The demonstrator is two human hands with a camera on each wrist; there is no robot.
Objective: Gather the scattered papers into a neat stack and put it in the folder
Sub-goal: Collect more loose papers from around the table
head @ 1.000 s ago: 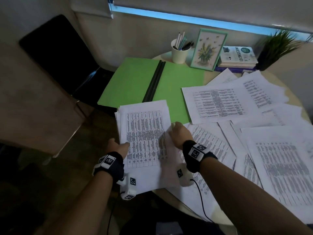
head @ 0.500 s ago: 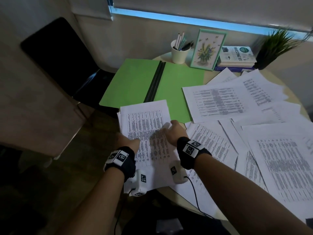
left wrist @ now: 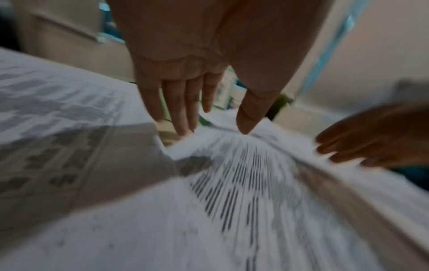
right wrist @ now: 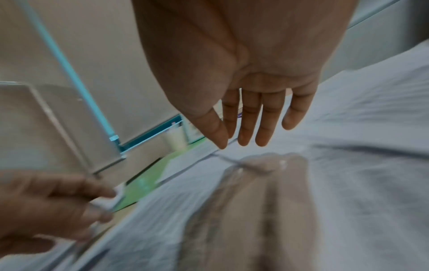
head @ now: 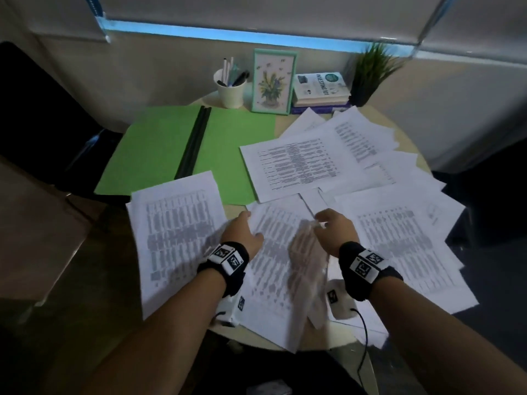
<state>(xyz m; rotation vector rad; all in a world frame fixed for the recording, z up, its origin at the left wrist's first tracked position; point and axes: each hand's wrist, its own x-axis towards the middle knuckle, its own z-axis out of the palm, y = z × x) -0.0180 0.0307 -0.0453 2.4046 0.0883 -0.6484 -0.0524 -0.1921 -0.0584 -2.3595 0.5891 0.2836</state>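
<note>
An open green folder (head: 159, 149) lies at the table's back left. A gathered paper stack (head: 176, 232) sits in front of it at the near left edge. Both hands are at the far edge of a loose printed sheet (head: 279, 252) just right of the stack. My left hand (head: 242, 232) pinches the sheet's far left corner (left wrist: 185, 141), thumb on top and fingers at the edge. My right hand (head: 333, 226) is over its far right corner with fingers straight (right wrist: 246, 128), holding nothing. More scattered papers (head: 302, 166) cover the table's right half.
A pen cup (head: 230, 89), a framed flower picture (head: 272, 81), stacked books (head: 320, 89) and a potted plant (head: 370, 72) line the back of the round table (head: 407, 138). A dark chair (head: 42, 115) stands at left. One sheet overlaps the folder's right flap.
Both hands have left the gathered stack and moved right to the neighbouring loose sheet. The left hand now has that sheet's corner. The stack lies where it was.
</note>
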